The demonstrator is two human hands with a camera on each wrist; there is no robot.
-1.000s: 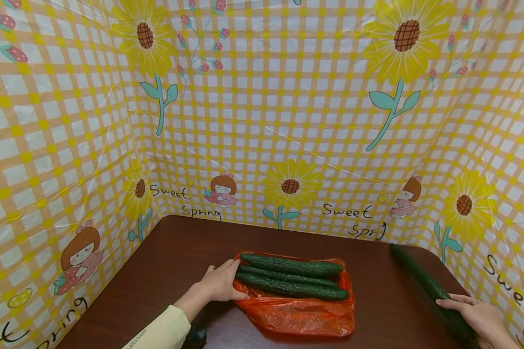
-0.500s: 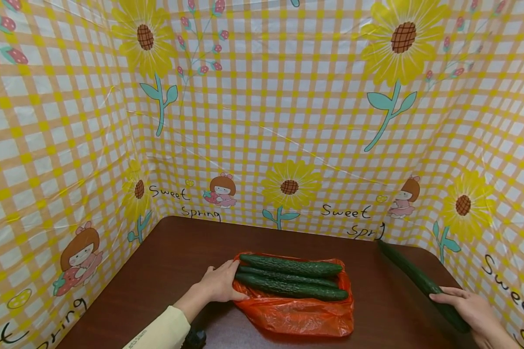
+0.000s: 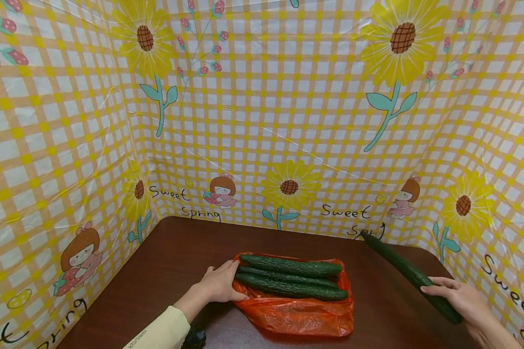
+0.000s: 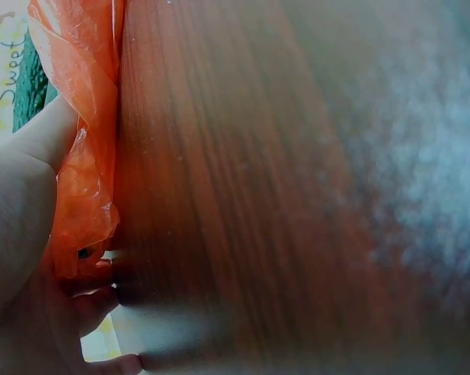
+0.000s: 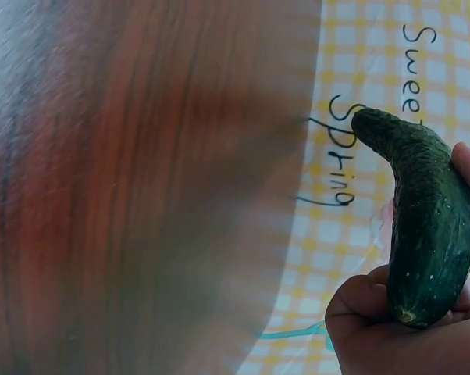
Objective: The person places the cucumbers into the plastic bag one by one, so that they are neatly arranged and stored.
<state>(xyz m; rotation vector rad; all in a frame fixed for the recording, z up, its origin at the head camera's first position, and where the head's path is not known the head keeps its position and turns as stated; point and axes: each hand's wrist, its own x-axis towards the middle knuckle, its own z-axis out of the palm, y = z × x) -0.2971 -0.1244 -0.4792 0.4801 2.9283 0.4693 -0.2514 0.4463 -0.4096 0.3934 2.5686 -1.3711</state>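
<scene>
An orange plastic bag (image 3: pixel 299 315) lies on the table with its top spread, and several long dark green cucumbers (image 3: pixel 288 286) lie side by side in it. At the bag's left end my left hand (image 3: pixel 218 285) grips the plastic; in the left wrist view the bag (image 4: pixel 87 168) runs between the thumb and the fingers of the left hand (image 4: pixel 24 234). Over the right part of the table, my right hand (image 3: pixel 460 303) holds another cucumber (image 3: pixel 401 264) near its close end. In the right wrist view this cucumber (image 5: pixel 434 219) is seen end-on between thumb and fingers.
The brown wooden table (image 3: pixel 170 242) is enclosed by yellow checked cloth walls (image 3: pixel 253 131) printed with sunflowers. A small black object (image 3: pixel 195 338) sits by the left sleeve at the front edge, partly hidden.
My right hand has moved left and slightly up with its cucumber, whose far tip now overlaps the back wall's lettering. The left hand and the bag have stayed in place.
</scene>
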